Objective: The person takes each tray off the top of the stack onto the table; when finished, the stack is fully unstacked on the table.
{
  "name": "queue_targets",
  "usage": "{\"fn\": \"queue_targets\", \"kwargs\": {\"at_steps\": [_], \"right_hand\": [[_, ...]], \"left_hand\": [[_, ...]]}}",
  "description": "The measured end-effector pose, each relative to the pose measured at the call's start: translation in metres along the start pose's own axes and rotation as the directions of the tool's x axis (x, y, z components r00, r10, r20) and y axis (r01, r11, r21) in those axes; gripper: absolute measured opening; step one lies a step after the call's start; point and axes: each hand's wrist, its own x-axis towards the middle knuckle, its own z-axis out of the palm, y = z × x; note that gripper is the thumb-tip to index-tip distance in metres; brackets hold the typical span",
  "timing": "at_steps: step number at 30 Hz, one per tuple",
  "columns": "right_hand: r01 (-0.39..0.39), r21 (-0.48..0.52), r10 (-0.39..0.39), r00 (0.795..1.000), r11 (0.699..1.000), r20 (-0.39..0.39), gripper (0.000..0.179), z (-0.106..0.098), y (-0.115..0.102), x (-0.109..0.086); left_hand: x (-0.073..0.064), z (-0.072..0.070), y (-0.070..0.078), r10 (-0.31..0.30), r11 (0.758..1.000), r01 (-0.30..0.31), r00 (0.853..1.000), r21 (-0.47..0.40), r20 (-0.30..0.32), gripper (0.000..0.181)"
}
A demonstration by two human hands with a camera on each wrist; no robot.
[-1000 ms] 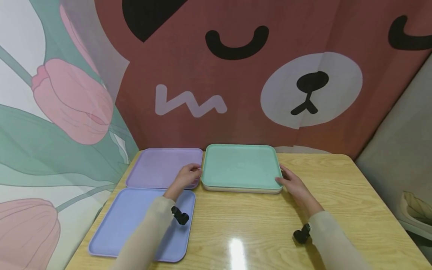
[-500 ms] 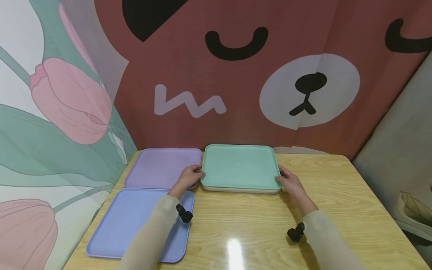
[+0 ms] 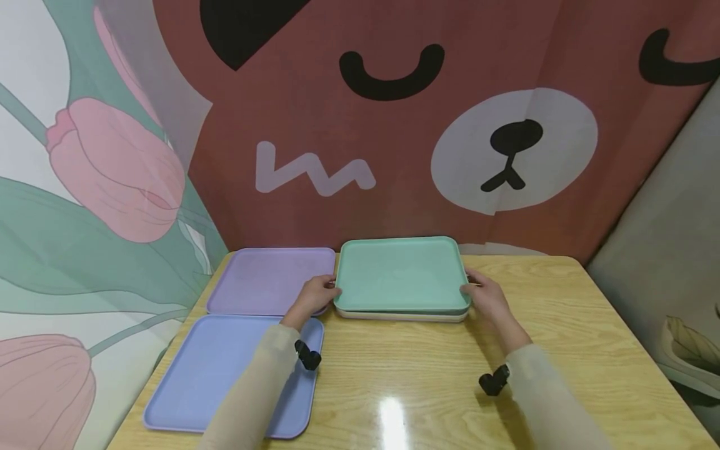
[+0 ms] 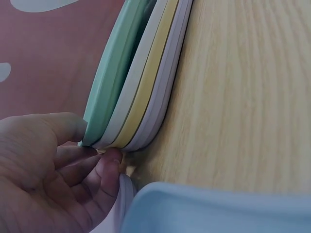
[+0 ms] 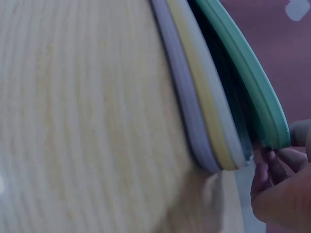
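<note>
A mint-green tray (image 3: pixel 402 275) lies tilted over a stack, its right side raised. Beneath it, in the left wrist view, come a white tray (image 4: pixel 134 80), a yellow tray (image 4: pixel 147 87) and a lilac tray (image 4: pixel 165 82). My left hand (image 3: pixel 311 297) pinches the green tray's left edge, thumb on the rim and fingers curled low beside the stack. At the opposite edge my right hand (image 3: pixel 488 299) grips the green tray, thumb at the rim and fingers under it. A dark gap shows below the green tray (image 5: pixel 257 82) in the right wrist view.
Left of the stack lies a purple tray (image 3: pixel 264 278) against the back wall cloth. In front of that one is a blue tray (image 3: pixel 197 375), partly under my left sleeve. Wooden table (image 3: pixel 427 381) surface extends in front of and right of the stack.
My left hand has come to the green tray's left edge and taken hold. The green tray's right side has risen off the stack, with my right hand moving slightly up.
</note>
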Motion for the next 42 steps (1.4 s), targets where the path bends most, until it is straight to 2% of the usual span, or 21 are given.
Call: {"fn": "queue_targets", "kwargs": {"at_steps": [5,10,13,19,22,29,36,39,42], "right_hand": [[-0.018,0.096,0.011,0.997,0.995,0.078,0.063,-0.009,-0.005,-0.001],[-0.053,0.218,0.021,0.989,0.974,0.147,0.066,-0.014,-0.007,-0.001],[-0.082,0.286,0.040,0.988,0.955,0.152,0.066,-0.015,-0.006,0.000],[-0.173,0.412,0.124,0.982,0.895,0.145,0.067,-0.026,0.001,-0.001],[-0.175,0.456,0.116,0.981,0.873,0.154,0.069,-0.037,0.004,-0.004],[-0.167,0.495,0.090,0.981,0.853,0.175,0.073,-0.065,0.011,-0.011],[-0.148,0.473,0.078,0.983,0.869,0.164,0.072,-0.096,0.022,-0.018],[-0.130,0.481,0.060,0.986,0.867,0.157,0.066,-0.112,0.028,-0.021],[-0.112,0.507,0.037,0.987,0.855,0.157,0.049,-0.128,0.034,-0.024]], "left_hand": [[0.000,0.000,0.000,0.026,1.000,-0.026,1.000,0.011,0.003,0.050],[0.001,0.001,-0.001,0.032,0.999,-0.031,0.999,-0.017,0.022,0.050],[0.001,0.001,-0.001,0.025,0.998,-0.022,0.999,-0.062,0.037,0.051],[0.001,0.003,0.001,0.004,0.981,0.012,0.997,-0.193,0.080,0.051],[0.000,0.003,0.003,-0.001,0.979,0.018,0.997,-0.204,0.083,0.050],[0.000,0.002,0.008,-0.008,0.997,0.014,0.998,-0.077,0.067,0.048],[-0.001,0.004,0.013,-0.032,0.998,0.030,0.999,0.051,0.036,0.048],[-0.003,0.004,0.017,-0.041,0.995,0.039,0.999,0.091,0.025,0.046],[-0.004,0.004,0.021,-0.041,0.992,0.038,0.999,0.121,0.022,0.045]]}}
